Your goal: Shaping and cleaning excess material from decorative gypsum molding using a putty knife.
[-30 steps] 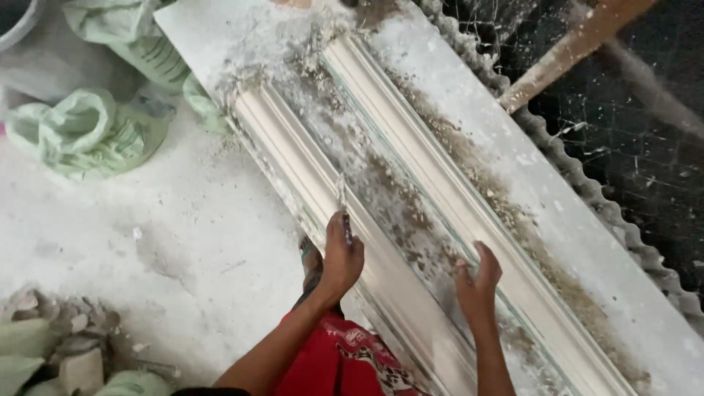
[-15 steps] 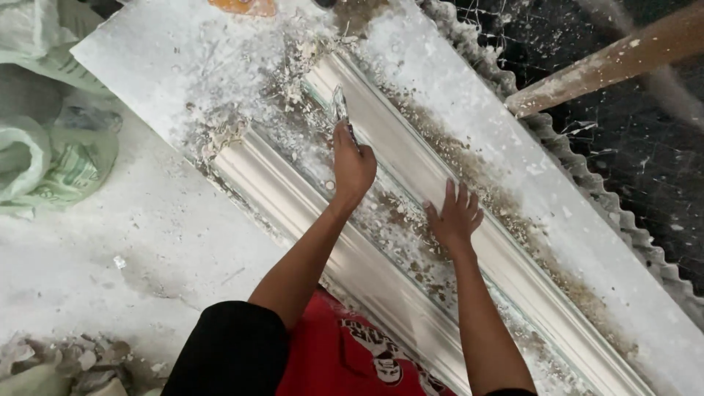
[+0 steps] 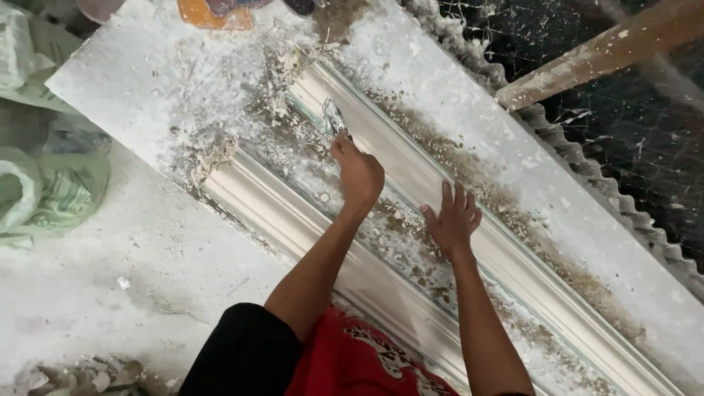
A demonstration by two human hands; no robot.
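Already our left hand (image 3: 359,172) is closed around a small scraper (image 3: 334,117), its blade laid in the hollow of the long white moulding form (image 3: 469,242) near its far end. Our right hand (image 3: 453,218) lies flat and spread on the same channel, a little nearer to us, holding nothing and only pressing down.

We judge the scraping part-done. The outer ribs of the form, especially the near one by our body, look fairly clean and pale. The channel between the hands and beyond the blade is crusted with brown-grey crumbs and flakes, and a strip of the same debris runs along the far side, so a good deal seems left.

For room: the form lies slantwise on a broad white board (image 3: 132,81), whose near-left edge drops to the dusty floor (image 3: 110,279). Ahead of the blade the form's end is near, with loose rubble heaped around it. To the far right a corrugated edge (image 3: 587,176) borders the board, with dark mesh beyond and a wooden handle (image 3: 587,55) slanting above it. Green sacks (image 3: 51,191) sit well apart on the left. Along the channel itself the way is open.
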